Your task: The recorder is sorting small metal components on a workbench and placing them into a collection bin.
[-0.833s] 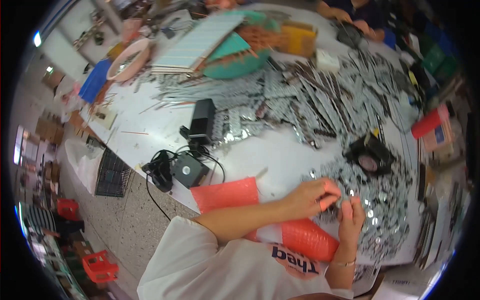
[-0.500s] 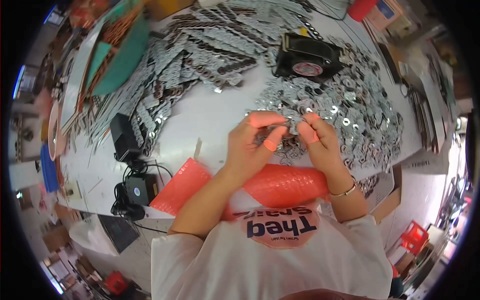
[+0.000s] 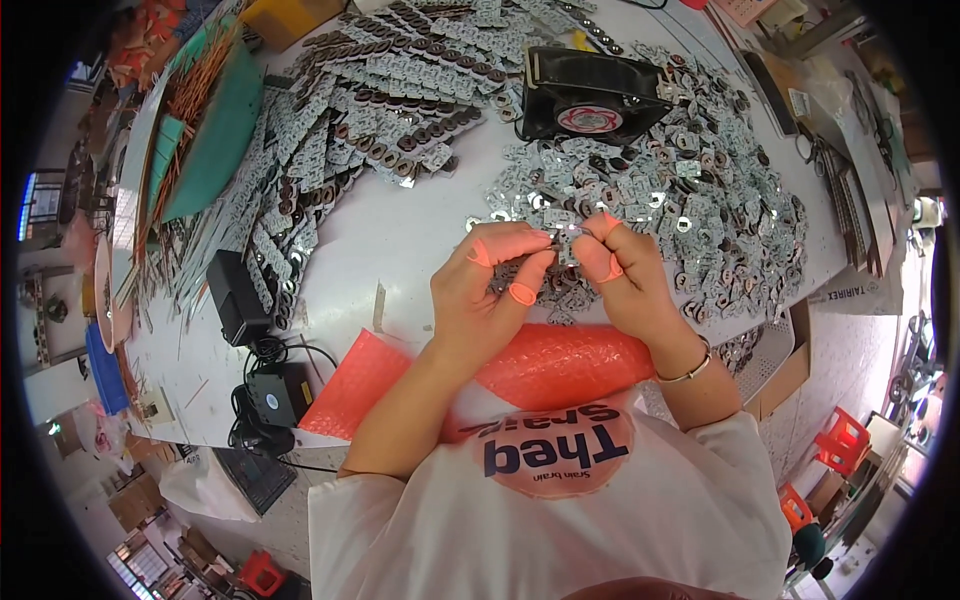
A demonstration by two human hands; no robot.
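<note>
My left hand and my right hand meet over the near edge of a heap of small silvery metal parts. Orange finger cots cover the thumb and index finger of each. Both hands pinch a small metal piece held between their fingertips; its exact shape is too small to make out. Red bubble wrap lies at the table's front edge, beneath my forearms. Behind the heap's left part stands a black square fan. Strips of joined metal parts are piled to its left.
On the left, a green basin holds thin copper-coloured strips. Two black power adapters with coiled cables sit at the table's left front. A white plastic crate stands below the table's right edge. At the back is a yellow box.
The view has shifted a little, so the table's things sit slightly differently in it. Both hands stay together at the heap, fingertips still pinched on the small piece.
</note>
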